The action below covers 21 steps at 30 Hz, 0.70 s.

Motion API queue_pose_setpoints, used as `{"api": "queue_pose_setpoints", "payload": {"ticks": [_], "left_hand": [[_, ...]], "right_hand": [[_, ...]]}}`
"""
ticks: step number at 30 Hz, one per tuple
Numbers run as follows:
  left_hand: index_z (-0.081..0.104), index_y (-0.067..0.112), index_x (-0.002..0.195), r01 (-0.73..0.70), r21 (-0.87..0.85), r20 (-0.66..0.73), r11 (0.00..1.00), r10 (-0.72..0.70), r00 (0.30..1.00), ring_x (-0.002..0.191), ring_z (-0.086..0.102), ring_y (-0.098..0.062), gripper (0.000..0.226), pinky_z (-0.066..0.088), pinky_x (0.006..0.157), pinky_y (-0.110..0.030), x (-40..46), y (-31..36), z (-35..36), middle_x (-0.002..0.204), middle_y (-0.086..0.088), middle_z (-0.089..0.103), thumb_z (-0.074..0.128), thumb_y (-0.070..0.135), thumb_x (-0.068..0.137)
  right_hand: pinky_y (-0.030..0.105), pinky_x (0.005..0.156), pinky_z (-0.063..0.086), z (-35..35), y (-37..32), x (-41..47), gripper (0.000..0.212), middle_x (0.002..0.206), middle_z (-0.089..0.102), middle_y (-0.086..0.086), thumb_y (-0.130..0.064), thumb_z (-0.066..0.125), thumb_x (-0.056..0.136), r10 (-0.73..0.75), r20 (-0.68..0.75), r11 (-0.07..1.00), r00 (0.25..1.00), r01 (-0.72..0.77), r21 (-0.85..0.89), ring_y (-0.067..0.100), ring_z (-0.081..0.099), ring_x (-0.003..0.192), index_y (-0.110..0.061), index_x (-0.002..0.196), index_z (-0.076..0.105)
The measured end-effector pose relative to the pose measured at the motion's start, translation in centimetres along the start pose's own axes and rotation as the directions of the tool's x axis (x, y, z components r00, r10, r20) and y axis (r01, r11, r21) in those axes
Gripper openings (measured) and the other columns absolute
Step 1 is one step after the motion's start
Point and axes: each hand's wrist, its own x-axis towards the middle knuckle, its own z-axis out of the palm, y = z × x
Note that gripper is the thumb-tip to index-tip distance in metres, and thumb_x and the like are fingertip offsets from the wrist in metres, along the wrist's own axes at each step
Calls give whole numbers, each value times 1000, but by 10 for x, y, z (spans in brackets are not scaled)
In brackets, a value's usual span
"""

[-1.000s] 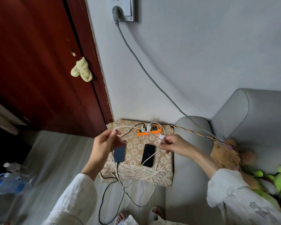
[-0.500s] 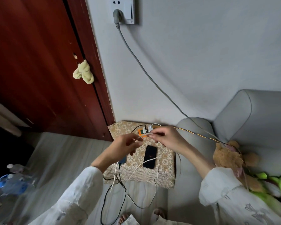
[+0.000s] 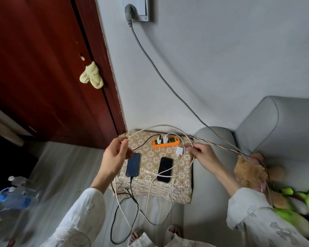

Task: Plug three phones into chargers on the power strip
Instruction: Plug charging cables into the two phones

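Your left hand [image 3: 115, 155] and right hand [image 3: 201, 154] are held apart, each pinching the white cable [image 3: 161, 126] that arcs over the orange power strip [image 3: 165, 141], whose long axis runs left to right just beyond your fingers. The loose white charger [image 3: 179, 151] hangs beside your right hand (the nearer one), with free sockets toward the strip's right end. The blue phone [image 3: 133, 164] and black phone [image 3: 165, 169] lie lengthwise toward you on the patterned stand [image 3: 182, 191], leaving little room by its right edge.
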Motion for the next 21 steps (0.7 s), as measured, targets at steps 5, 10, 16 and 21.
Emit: {"api": "queue_pose_setpoints", "payload": {"ticks": [5,10,16,21], "left_hand": [[55,27,104,-162,310,371,937,38,928,54,61,-1,19,49,53,-13,3,11,19,70,7,64,52,36,88],[63,19,78,-169,168,425,971,83,901,45,48,-8,19,42,51,-18,-7,10,33,51,0,53,50,19,92],[63,8,76,84,-154,188,984,-54,981,52,53,-10,25,58,61,-28,-10,0,9,54,-1,53,46,13,93],[63,5,79,249,-106,209,963,-224,952,48,52,-8,40,52,68,-37,-6,-8,1,48,6,52,44,38,92]], "right_hand": [[22,53,37,23,-39,-5,20,66,61,-11,-14,56,89,-230,153,961,961,249,-118,16,50,57,-11,102,70],[34,68,48,39,-44,-8,15,88,72,10,-17,59,88,-257,200,940,946,292,-176,26,64,77,-12,94,71],[27,56,38,37,-15,-3,25,72,61,5,-24,56,90,-76,68,976,995,88,-200,27,52,65,-21,65,53],[22,54,32,42,-10,-2,16,66,61,-4,-19,59,88,-84,-10,989,996,82,-122,15,51,59,-8,89,70]]}}
